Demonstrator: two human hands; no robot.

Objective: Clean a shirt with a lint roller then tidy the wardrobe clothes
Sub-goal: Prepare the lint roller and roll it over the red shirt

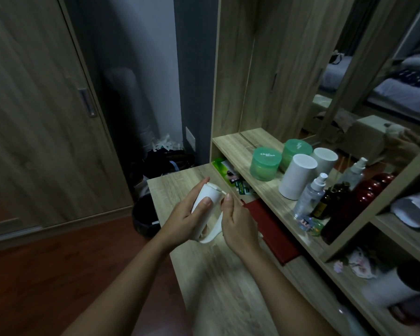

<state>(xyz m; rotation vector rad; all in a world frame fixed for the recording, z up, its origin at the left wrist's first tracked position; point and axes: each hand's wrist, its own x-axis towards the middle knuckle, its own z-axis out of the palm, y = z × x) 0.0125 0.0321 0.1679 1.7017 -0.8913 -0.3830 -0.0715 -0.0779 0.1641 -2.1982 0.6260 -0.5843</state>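
Note:
A white lint roller (210,194) is held over the wooden dresser top (218,275). My left hand (188,218) grips the roll, thumb across its front. My right hand (237,223) pinches a white sheet (215,230) that peels off the roll and hangs down between both hands. The roller's handle is hidden behind my hands. No shirt is in view. The wardrobe's wooden sliding door (34,105) stands shut at the left.
On the raised shelf (235,149) stand a green jar (264,163), a white cylinder (297,177), spray bottles (310,195) and a dark red bottle (354,204). A red cloth (272,229) lies below it. A black bin (144,217) sits on the floor beside the dresser.

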